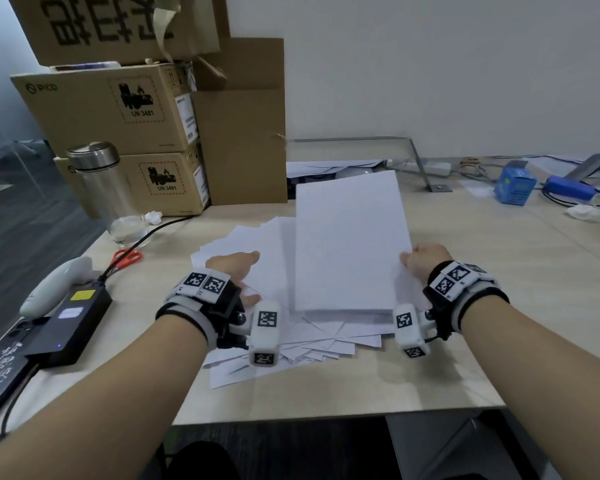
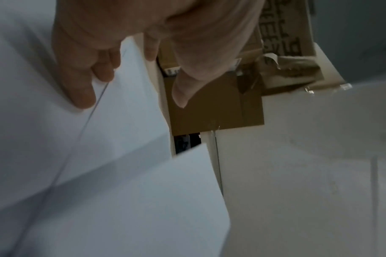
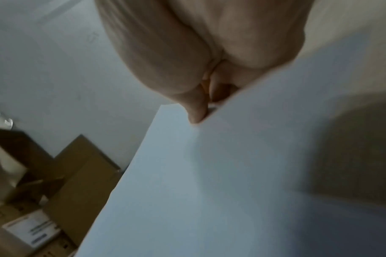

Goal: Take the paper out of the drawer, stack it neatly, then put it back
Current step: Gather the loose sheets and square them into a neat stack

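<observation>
A squared stack of white paper [image 1: 350, 244] stands tilted on the desk, its near edge resting on a fanned heap of loose sheets [image 1: 312, 344]. My right hand [image 1: 426, 261] pinches the stack's right edge, thumb on top; the right wrist view shows this hand [image 3: 187, 52] with its thumb on the stack [image 3: 209, 173]. My left hand [image 1: 234, 268] rests flat on the loose sheets left of the stack. In the left wrist view its fingers [image 2: 82, 78] lie straight on the sheets [image 2: 121, 191], thumb held apart. No drawer is in view.
Cardboard boxes [image 1: 118, 116] are piled at the back left, with a steel-capped bottle [image 1: 101, 181] in front. Red scissors [image 1: 127, 258] and a black power adapter [image 1: 66, 327] lie at the left. A blue box [image 1: 513, 185] and cables sit at the back right.
</observation>
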